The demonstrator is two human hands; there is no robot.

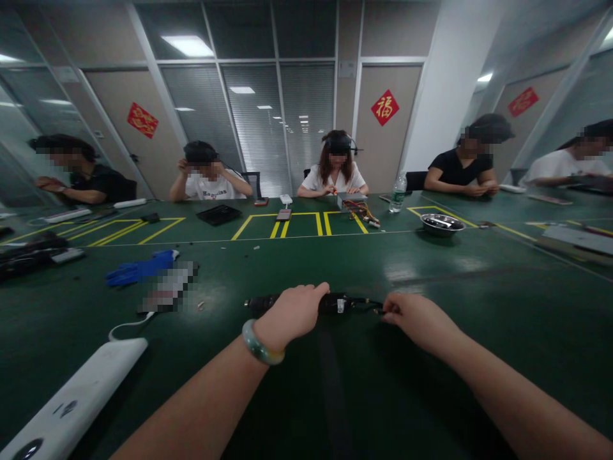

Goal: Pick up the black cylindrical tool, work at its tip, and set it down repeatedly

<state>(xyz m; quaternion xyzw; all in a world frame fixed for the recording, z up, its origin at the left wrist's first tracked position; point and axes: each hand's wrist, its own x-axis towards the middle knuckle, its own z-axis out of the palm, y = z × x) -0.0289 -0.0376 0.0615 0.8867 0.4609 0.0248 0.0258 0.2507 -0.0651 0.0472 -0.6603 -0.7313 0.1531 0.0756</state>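
A long black cylindrical device [334, 303] lies across the green table in front of me, with a small white label near its right end. My left hand [295, 311] is wrapped over its middle, hiding part of it. Thin black leads [366, 301] with small brass-coloured bits run out from the right end. At their far end my right hand [405, 313] is closed in a pinch on the leads; the fingertips partly hide what they grip. A jade-like bangle [261, 345] sits on my left wrist.
To the left are a white power strip [79, 396], a blurred-out phone [170, 287] on a white cable and a blue glove [141, 268]. Farther off stand a metal bowl [442, 224], a water bottle [398, 193] and a metal box with wires [352, 202]. Several people sit opposite.
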